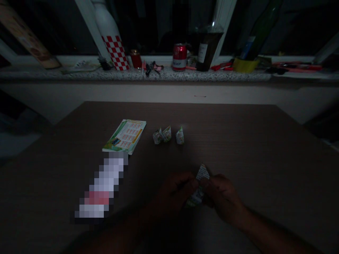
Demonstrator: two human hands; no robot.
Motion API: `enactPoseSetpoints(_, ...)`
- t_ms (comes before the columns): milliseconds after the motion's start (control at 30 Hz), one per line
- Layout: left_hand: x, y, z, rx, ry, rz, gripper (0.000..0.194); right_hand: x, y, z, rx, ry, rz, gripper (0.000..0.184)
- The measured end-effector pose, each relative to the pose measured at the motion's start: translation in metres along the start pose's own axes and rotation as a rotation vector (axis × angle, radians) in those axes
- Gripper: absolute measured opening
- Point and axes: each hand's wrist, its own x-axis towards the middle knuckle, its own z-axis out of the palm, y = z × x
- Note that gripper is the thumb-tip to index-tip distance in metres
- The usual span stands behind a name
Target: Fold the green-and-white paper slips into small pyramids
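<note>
Folded paper (202, 171), pinched
Left hand (177, 192) and right hand (225, 197) grip it with fingers (194, 183); three folded pieces (166, 134) sit on the bench (254, 141).

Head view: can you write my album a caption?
Left hand and right hand hold a folded paper over the table, three small folded papers beyond.

The desk (251, 141) is dark brown with fine streaks, the held paper (203, 171) and folded pieces (167, 134) white and green with dark print, the card stack (127, 135) green and white with red grids and a yellow strip, the bottle (113, 40) red-and-white chequered below white, the sill (148, 75) speckled grey.
</note>
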Motion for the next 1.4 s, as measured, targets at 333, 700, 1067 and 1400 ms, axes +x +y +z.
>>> enactPoseSetpoints(333, 0.001, -0.005, 0.000, -0.135, -0.151, -0.201, 0.043, 0.004, -0.006, -0.003, -0.103, 0.139, -0.038, 0.046)
enactPoseSetpoints(700, 0.004, 0.003, -0.007, -0.236, -0.028, -0.336, 0.032, 0.006, -0.008, -0.007, -0.257, 0.093, -0.139, 0.037)
enactPoseSetpoints(1067, 0.009, 0.019, -0.033, 0.127, 0.292, -0.142, 0.012, 0.014, -0.017, -0.014, -0.403, 0.254, -0.232, 0.008)
enactPoseSetpoints(1400, 0.006, 0.015, -0.023, 0.201, 0.258, -0.088, 0.023, 0.012, -0.014, -0.015, -0.459, 0.322, -0.247, 0.004)
